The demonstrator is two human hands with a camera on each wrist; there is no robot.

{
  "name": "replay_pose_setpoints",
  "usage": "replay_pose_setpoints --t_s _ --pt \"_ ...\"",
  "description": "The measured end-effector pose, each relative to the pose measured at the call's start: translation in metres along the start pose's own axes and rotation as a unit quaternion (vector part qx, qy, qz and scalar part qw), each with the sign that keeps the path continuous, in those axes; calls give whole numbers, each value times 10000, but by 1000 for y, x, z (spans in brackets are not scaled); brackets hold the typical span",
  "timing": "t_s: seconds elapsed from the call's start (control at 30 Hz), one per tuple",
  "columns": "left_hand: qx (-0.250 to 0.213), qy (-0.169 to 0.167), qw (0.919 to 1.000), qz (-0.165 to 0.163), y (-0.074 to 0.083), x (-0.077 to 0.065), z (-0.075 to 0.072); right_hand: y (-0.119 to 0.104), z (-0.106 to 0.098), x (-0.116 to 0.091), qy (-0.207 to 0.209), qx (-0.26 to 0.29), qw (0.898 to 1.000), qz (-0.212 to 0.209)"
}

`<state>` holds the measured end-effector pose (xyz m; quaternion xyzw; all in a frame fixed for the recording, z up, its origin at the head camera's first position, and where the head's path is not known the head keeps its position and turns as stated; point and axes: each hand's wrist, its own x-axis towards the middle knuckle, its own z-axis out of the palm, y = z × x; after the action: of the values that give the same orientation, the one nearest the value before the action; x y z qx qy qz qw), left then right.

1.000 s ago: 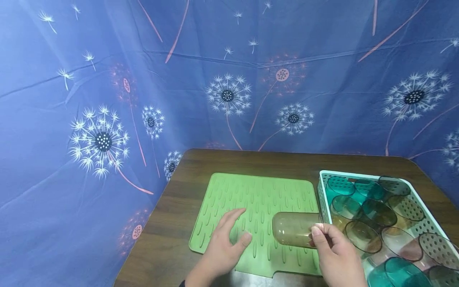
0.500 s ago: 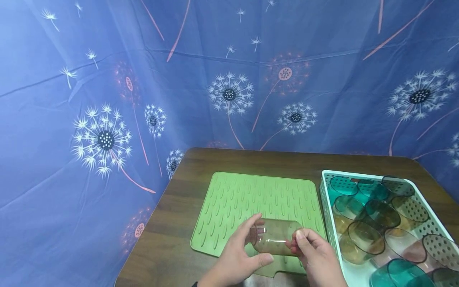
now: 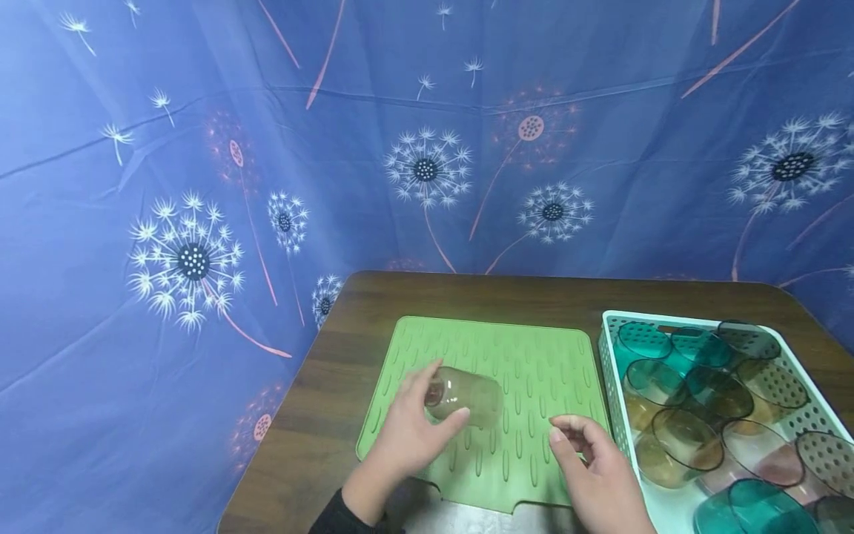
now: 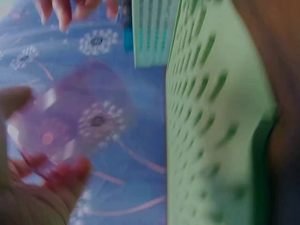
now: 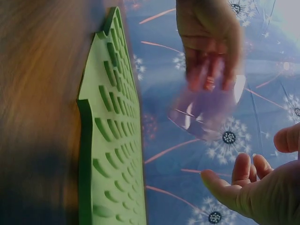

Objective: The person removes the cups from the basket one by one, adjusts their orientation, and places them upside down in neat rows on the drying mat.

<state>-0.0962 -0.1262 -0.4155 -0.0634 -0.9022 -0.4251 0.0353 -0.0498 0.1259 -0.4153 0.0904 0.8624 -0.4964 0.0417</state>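
Curling round the glass (image 3: 472, 395): left fingers (image 3: 415, 386); right fingers (image 3: 582, 425) apart.

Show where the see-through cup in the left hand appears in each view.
Head: the see-through cup is below the middle, slightly right of centre, in the left hand.
Left wrist: the see-through cup, blurred, in the left half.
Right wrist: the see-through cup, right of centre, near mid-height.
Shared landmark: the green mat, lower middle in head, right in left wrist, left in right wrist.
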Motion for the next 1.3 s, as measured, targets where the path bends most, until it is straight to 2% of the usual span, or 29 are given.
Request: replay_pose_setpoints --t_s 0.1,0.23,0.43,0.6,0.7,0.8,0.9,0.97,1.03,1.1,1.2,1.3 --pt "783 344 9948 -551 -10 22 -13 2 -2 -2 200 -88 9996 -190" --pt "1225 537 9873 -857 -25 57 -28 5 -5 -4 321 -166 9988 -341" --pt "1609 221 9830 -855 -48 107 -42 8 -7 -5 285 -318 9982 -428" --pt "1944 41 9778 -782 -67 134 -42 14 -8 -5 374 -455 9958 -704" --pt "2002 82 9769 -740 -74 143 -40 18 -12 -5 454 -571 9934 -885" --pt "2077 -43 9747 -825 -79 148 -37 21 -18 -4 682 -816 9882 -1101" --pt "2157 -145 9722 -906 -80 152 -34 23 -30 -3 1224 -1302 9744 -1365" --pt "2197 -143 9713 -901 -77 154 -33 24 -40 -1 1631 -1688 9622 -1384" --pt "2207 -90 9714 -875 -74 155 -33 25 -53 3 1774 -2034 9566 -1098" --pt "2200 -53 9716 -873 -71 155 -33 29 -65 8 1655 -2390 9535 -800" --pt "2239 -36 9702 -924 -71 154 -30 37 -79 16 1120 -2976 9471 -435" --pt "2221 -58 9701 -976 -72 151 -25 48 -85 20 585 -3351 9395 -399"
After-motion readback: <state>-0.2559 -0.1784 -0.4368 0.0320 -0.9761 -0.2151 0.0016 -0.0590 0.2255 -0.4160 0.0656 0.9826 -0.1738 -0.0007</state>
